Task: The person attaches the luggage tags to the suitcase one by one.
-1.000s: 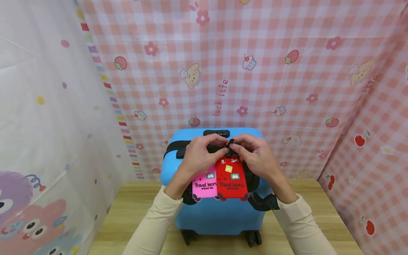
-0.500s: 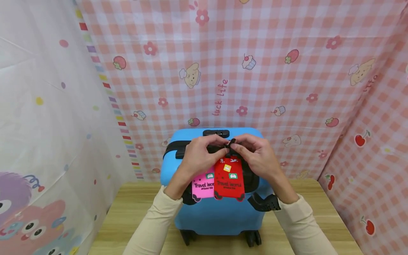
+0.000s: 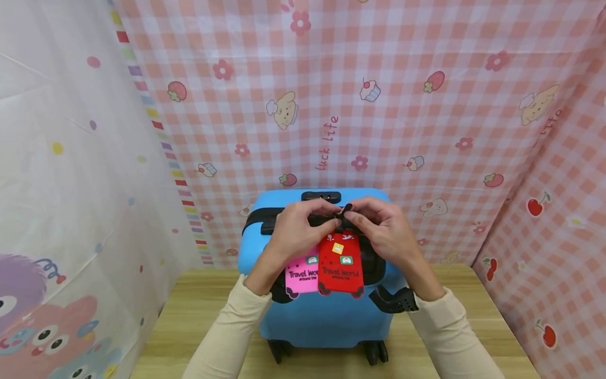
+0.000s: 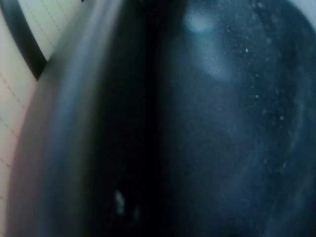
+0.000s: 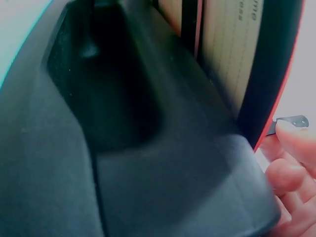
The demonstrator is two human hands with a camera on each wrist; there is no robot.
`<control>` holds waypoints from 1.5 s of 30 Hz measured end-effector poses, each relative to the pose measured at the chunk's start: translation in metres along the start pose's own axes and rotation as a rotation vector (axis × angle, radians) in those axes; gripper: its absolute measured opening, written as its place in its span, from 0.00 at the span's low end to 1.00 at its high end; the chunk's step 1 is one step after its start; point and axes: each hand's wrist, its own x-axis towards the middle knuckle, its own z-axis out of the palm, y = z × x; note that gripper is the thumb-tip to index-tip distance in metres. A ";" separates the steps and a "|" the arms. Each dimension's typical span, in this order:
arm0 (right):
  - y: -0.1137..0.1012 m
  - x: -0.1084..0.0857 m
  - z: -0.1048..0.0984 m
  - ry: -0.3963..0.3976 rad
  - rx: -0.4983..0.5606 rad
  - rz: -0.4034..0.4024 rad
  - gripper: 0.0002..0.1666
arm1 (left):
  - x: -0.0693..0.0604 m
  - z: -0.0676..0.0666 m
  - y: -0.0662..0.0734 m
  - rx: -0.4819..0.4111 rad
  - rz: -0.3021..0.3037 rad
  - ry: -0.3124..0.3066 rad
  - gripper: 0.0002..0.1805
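A red luggage tag (image 3: 340,268) with "Travel World" lettering hangs in front of the blue suitcase (image 3: 326,323). Its black strap (image 3: 347,208) loops at the suitcase's top handle. My left hand (image 3: 300,229) pinches the strap just above the tag with thumb and fingertips. From the other side, my right hand (image 3: 385,229) pinches the free end of that strap; the right wrist view shows a strap end (image 5: 296,120) with small holes between the fingers. A pink luggage tag (image 3: 301,276) hangs behind the red one, partly covered. Black plastic fills the left wrist view, and the left hand is out of it.
A black luggage belt (image 3: 262,216) runs across the suitcase. Its combination lock (image 3: 322,197) sits at the back. The suitcase stands on wheels on a wooden table (image 3: 203,316), with patterned curtains (image 3: 303,105) behind and at both sides.
The red tag has shifted slightly left, covering more of the pink tag. The strap end tilts a little further right in my right fingers. Both hands stay almost in place.
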 end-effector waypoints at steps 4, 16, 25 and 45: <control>-0.001 0.000 0.001 0.001 -0.011 0.004 0.06 | 0.001 0.000 0.000 0.027 -0.025 -0.014 0.14; -0.002 0.001 0.003 0.011 -0.015 0.008 0.06 | -0.001 -0.003 -0.001 -0.003 0.021 -0.016 0.12; -0.004 0.002 0.001 -0.001 0.051 0.084 0.11 | -0.002 -0.003 -0.003 -0.011 0.057 -0.011 0.14; -0.002 0.002 0.004 0.040 -0.006 0.040 0.12 | 0.000 -0.002 -0.002 0.054 0.075 -0.010 0.15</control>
